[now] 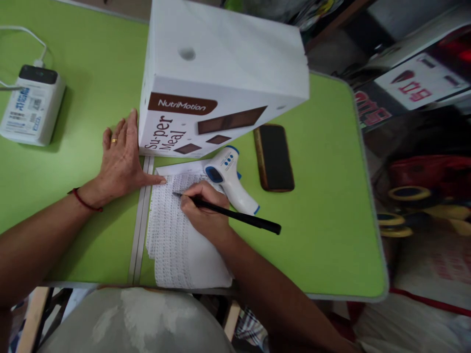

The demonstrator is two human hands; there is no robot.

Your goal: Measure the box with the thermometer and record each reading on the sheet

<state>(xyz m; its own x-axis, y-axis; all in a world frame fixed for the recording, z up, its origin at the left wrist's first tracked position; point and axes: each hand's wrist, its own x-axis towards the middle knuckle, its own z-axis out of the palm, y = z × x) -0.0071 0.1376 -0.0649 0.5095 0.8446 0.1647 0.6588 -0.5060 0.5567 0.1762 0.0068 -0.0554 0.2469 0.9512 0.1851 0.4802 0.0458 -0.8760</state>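
Observation:
A black pen [243,216] is gripped in my right hand [206,211], its tip on a sheet of paper [172,260] filled with rows of small handwriting. My left hand [123,159] lies flat with fingers spread, the thumb on the paper's upper left edge and the fingertips beside a white box [228,83] marked NutriMotion. A white and blue infrared thermometer [233,179] lies just beyond my right hand, its screen end over the paper's top. What lies under my right hand and forearm is hidden.
A dark phone [274,157] lies right of the thermometer. On the far left a white power bank [33,105] has cables plugged in. The green folding table [324,235] has a metal seam and a rounded right edge; bags and boxes stand beyond it.

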